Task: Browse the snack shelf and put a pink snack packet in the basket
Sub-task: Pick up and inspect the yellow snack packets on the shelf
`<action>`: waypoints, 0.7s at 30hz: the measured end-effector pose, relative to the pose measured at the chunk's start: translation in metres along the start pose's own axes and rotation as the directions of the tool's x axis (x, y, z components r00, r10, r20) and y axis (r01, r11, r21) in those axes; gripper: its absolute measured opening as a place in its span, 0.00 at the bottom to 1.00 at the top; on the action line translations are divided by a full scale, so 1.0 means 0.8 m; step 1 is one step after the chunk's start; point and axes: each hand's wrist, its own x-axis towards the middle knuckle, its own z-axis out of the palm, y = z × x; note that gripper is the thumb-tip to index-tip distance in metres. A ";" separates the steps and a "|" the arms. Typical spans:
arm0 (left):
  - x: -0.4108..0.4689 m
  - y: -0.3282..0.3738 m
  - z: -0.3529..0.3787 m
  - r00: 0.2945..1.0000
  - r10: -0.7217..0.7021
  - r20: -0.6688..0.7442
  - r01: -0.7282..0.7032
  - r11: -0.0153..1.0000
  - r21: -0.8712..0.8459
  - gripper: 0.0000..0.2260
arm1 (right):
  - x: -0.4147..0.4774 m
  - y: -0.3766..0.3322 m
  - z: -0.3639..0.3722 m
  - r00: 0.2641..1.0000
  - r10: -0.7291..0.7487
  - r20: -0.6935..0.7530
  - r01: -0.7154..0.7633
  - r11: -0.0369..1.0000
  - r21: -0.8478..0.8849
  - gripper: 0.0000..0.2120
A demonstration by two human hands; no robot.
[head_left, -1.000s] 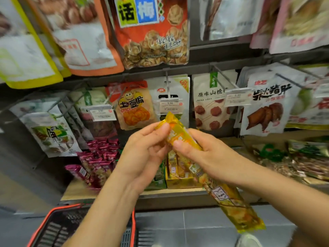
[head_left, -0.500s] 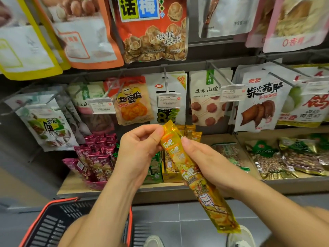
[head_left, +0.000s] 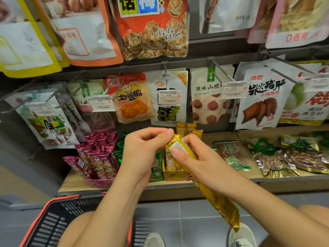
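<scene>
Both hands are occupied by a long yellow snack packet [head_left: 220,207], which is not the item the task calls for. The left hand [head_left: 144,150] pinches the packet's upper end between curled fingertips. The right hand [head_left: 197,161] grips it just below, thumb pressed on the white label, and the rest of the packet hangs down to the near right. The pink snack packets [head_left: 101,157] stand upright and tightly packed in a pink display box at the left end of the wooden bottom shelf [head_left: 204,186], left of the green packets [head_left: 157,166] and untouched. The basket [head_left: 53,221] sits near and low at the left, partly hidden under the left forearm. Risk 1: releasing the yellow packet over the basket would load the wrong colour, so it probably belongs back in the yellow display box [head_left: 173,172] behind the hands. Risk 2: the pink packets are crowded and one leans out at the left edge, so pulling one could drag its neighbours off the shelf. Risk 3: the basket opening is only partly in view, so a blind drop could miss the rim.
</scene>
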 end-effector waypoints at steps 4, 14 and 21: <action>0.004 0.000 -0.007 0.999 -0.032 -0.014 0.030 0.994 -0.107 0.05 | 0.002 -0.002 -0.009 0.989 0.040 0.145 -0.050 0.997 0.061 0.13; 0.007 -0.002 0.002 0.998 0.001 0.061 0.017 0.957 -0.290 0.18 | 0.003 0.001 -0.006 0.983 -0.018 0.182 -0.082 0.847 0.525 0.20; 0.003 -0.007 0.007 0.978 -0.032 0.208 0.060 0.990 -0.128 0.17 | 0.008 -0.001 -0.006 0.990 0.063 0.123 -0.127 0.768 0.627 0.24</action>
